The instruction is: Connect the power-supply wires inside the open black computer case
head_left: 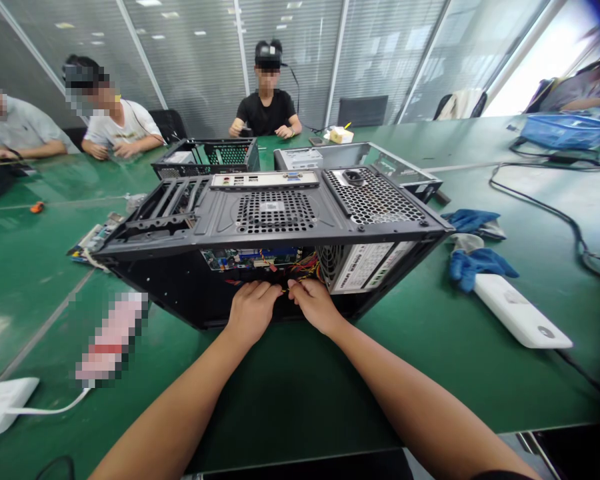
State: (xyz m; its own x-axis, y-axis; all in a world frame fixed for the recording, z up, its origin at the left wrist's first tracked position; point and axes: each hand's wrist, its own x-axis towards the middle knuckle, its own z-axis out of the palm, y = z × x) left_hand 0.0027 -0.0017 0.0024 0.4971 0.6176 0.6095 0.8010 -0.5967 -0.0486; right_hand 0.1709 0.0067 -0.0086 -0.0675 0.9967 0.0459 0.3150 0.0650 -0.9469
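Note:
A black desktop computer case (215,230) stands on the table in front of me with its open side towards me. Inside it I see a blue motherboard (253,259), a labelled power supply (365,265) at the right and a bundle of coloured wires (307,265). My left hand (253,308) reaches into the opening, fingers bent and closed at the tips. Close beside it, my right hand (314,303) pinches with thumb and forefinger. A thin yellowish wire (285,290) shows between the fingertips of both hands; its ends are hidden.
Blue work gloves (475,260) and a white power bank (523,313) lie to the right. Circuit boards (97,237) and a pixelated pink object (113,337) are at the left. Two more cases (205,157) stand behind. Co-workers sit across the green table (275,400).

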